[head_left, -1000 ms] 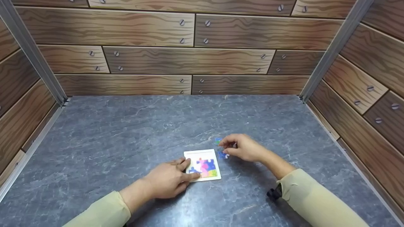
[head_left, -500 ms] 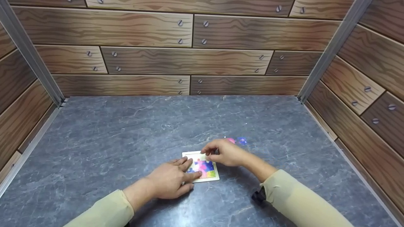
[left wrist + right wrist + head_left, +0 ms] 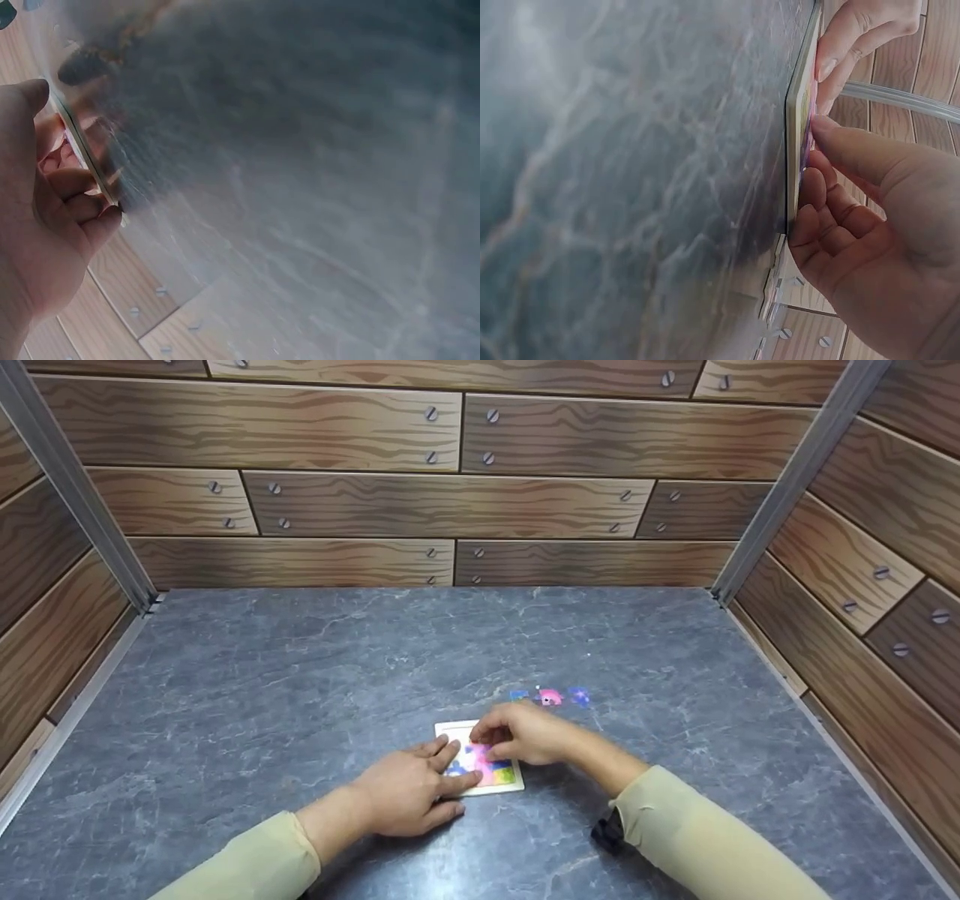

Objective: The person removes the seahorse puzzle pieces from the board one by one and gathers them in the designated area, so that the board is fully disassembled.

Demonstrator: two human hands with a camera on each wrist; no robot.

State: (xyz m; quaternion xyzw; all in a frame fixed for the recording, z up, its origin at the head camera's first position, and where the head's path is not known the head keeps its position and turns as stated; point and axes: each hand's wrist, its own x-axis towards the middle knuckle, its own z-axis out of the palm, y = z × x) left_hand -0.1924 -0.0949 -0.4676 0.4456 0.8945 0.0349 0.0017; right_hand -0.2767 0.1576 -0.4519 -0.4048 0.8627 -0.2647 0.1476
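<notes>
A small white-framed jigsaw puzzle [image 3: 491,790] with pink, blue and yellow-green pieces lies flat on the grey marbled table. On its left side rests my left hand [image 3: 409,791], palm down with the fingers spread over the frame and picture; in the left wrist view those fingers line the board's edge. My right hand [image 3: 529,733] is over the upper right part of the puzzle, thumb and forefinger pinching a puzzle piece mostly hidden by the fingers. From the right wrist view, that thumb tip [image 3: 823,124] is right at the picture surface, with the other fingers curled below.
Beyond the right hand lie loose puzzle pieces: a blue-green one [image 3: 519,694], a pink one [image 3: 550,697] and a blue-violet one [image 3: 579,696]. Wood-patterned walls [image 3: 360,506] with metal corner posts [image 3: 787,472] enclose the table's back and sides.
The right hand has moved left from the loose pieces beside the board onto the puzzle, then slightly nearer. The left hand has stayed on the board almost unmoved.
</notes>
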